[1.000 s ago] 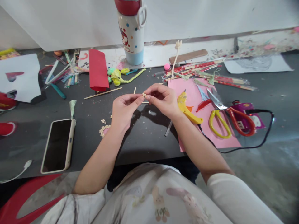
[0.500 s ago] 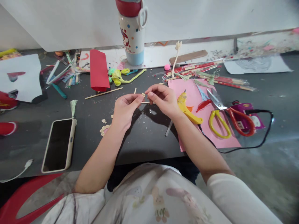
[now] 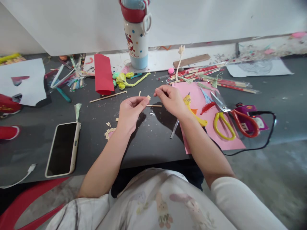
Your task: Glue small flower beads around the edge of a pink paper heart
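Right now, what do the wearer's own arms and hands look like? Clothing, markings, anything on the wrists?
Left hand and right hand are both ungloved, with no ring, watch or bracelet visible. Forearms bare, no markings I can make out. White short sleeves: left sleeve, right sleeve. The white shirt front carries pastel cartoon prints.

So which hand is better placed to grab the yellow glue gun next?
Likely the right hand: nearer the glue gun, with nothing visibly held; the left hand pinches a pale piece.
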`<state>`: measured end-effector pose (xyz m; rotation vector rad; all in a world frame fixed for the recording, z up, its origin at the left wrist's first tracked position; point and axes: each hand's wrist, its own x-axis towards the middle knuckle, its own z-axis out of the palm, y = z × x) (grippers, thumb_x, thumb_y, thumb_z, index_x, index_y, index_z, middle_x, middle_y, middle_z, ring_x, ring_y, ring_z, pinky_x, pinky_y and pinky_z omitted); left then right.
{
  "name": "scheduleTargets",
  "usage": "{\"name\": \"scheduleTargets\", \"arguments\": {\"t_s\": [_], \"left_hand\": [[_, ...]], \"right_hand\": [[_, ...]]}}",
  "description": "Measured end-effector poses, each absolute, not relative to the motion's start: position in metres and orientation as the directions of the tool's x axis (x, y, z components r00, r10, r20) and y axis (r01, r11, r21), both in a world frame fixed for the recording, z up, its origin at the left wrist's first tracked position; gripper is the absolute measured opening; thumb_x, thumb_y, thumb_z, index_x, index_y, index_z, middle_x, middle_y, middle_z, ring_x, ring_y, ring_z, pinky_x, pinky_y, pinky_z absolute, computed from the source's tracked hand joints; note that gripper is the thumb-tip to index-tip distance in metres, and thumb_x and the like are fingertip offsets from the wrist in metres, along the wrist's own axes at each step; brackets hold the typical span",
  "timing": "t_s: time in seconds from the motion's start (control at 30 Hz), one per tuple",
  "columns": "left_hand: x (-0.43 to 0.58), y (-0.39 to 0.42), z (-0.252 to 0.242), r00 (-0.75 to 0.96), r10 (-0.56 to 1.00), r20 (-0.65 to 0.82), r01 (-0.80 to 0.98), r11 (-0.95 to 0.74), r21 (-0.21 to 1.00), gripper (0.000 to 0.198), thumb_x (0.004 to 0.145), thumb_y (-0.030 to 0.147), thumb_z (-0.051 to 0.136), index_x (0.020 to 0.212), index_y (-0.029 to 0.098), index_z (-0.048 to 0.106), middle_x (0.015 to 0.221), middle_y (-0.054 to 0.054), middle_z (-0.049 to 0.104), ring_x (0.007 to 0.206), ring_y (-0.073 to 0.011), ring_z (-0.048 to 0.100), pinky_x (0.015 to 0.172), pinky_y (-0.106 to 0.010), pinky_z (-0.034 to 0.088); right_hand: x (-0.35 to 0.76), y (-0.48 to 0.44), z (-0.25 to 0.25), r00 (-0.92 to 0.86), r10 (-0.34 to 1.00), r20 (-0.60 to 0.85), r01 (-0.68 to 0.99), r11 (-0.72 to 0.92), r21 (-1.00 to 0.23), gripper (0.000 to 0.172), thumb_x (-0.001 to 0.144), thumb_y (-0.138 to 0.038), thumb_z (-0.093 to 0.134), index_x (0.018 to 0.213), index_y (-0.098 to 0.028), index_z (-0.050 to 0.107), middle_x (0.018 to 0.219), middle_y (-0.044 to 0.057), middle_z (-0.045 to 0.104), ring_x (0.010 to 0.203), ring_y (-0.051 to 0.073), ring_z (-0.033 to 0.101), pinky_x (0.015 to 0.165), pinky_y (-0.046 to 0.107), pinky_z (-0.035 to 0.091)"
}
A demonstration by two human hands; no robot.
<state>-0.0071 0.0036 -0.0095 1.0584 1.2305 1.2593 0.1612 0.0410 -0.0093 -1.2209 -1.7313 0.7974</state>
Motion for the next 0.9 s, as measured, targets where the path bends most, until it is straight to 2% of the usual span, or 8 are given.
{"name": "scheduleTargets", "arguments": {"t_s": [0.1,0.2,0.4,0.47,0.6,0.63,0.73,0.9], "left_hand": [[-0.005,0.003,-0.006,-0.089,0.993,-0.076,-0.123,0.065,0.99,0.038,0.055,0.054,0.088,0.072,0.022,0.075,0.072,-0.003,0.072,0.062,-0.0111,0.059,0.059,-0.027,0.048],[-0.004,0.002,-0.005,-0.083,0.995,-0.062,-0.112,0.052,0.992,0.037,0.058,0.052,0.088,0.073,0.022,0.076,0.071,-0.003,0.072,0.061,-0.011,0.058,0.06,-0.027,0.047],[-0.005,0.001,-0.005,-0.046,0.999,-0.017,-0.14,0.011,0.99,0.034,0.061,0.05,0.087,0.074,0.021,0.076,0.069,-0.002,0.071,0.059,-0.0094,0.056,0.061,-0.027,0.045],[-0.005,-0.001,-0.004,-0.039,0.999,-0.014,-0.175,0.007,0.985,0.031,0.061,0.047,0.088,0.072,0.021,0.077,0.066,-0.001,0.07,0.057,-0.0073,0.054,0.06,-0.024,0.044],[-0.004,-0.003,-0.002,-0.015,1.0,-0.013,-0.24,0.009,0.971,0.025,0.063,0.042,0.088,0.072,0.021,0.077,0.067,0.0,0.071,0.058,-0.0059,0.055,0.064,-0.022,0.047],[-0.004,-0.003,-0.002,-0.01,1.0,-0.012,-0.244,0.009,0.97,0.024,0.063,0.041,0.089,0.072,0.022,0.078,0.067,0.0,0.071,0.058,-0.0061,0.056,0.064,-0.022,0.048],[-0.003,-0.002,-0.004,0.003,1.0,-0.008,-0.238,0.009,0.971,0.021,0.063,0.039,0.089,0.071,0.023,0.078,0.068,0.0,0.072,0.059,-0.0066,0.059,0.065,-0.022,0.049],[-0.003,-0.002,-0.006,0.032,0.999,-0.008,-0.249,0.016,0.968,0.019,0.064,0.038,0.089,0.072,0.024,0.078,0.069,0.0,0.073,0.061,-0.007,0.06,0.065,-0.022,0.049]], "right_hand": [[0.164,0.041,0.0,-0.133,0.948,0.291,0.455,0.319,-0.831,0.027,0.094,-0.03,0.054,0.071,-0.019,0.063,0.067,-0.001,0.062,0.063,0.012,0.052,0.062,0.029,0.036],[0.171,0.039,0.011,-0.107,0.948,0.3,0.539,0.309,-0.784,0.026,0.092,-0.027,0.056,0.068,-0.02,0.064,0.064,-0.001,0.062,0.06,0.013,0.05,0.059,0.03,0.034],[0.194,0.016,0.05,-0.087,0.974,0.211,0.742,0.204,-0.638,0.022,0.089,-0.025,0.057,0.069,-0.021,0.065,0.066,0.002,0.063,0.064,0.017,0.054,0.063,0.032,0.035],[0.204,0.004,0.062,-0.075,0.98,0.183,0.811,0.167,-0.561,0.022,0.09,-0.026,0.055,0.07,-0.022,0.065,0.068,0.004,0.065,0.066,0.019,0.056,0.063,0.033,0.036],[0.224,-0.018,0.063,-0.025,0.999,0.034,0.951,0.034,-0.308,0.018,0.087,-0.033,0.054,0.083,-0.021,0.068,0.079,0.007,0.069,0.075,0.024,0.061,0.067,0.035,0.038],[0.228,-0.022,0.059,0.005,1.0,-0.01,0.968,-0.007,-0.25,0.02,0.087,-0.034,0.055,0.091,-0.021,0.068,0.082,0.008,0.07,0.077,0.025,0.062,0.068,0.036,0.039],[0.24,-0.034,0.04,0.046,0.994,-0.103,0.991,-0.059,-0.121,0.042,0.085,-0.046,0.058,0.115,-0.017,0.064,0.099,0.013,0.07,0.087,0.031,0.064,0.069,0.038,0.042],[0.246,-0.046,0.017,0.1,0.984,-0.147,0.995,-0.1,0.004,0.05,0.086,-0.054,0.057,0.113,-0.012,0.064,0.106,0.018,0.068,0.096,0.036,0.064,0.073,0.039,0.043]]}}
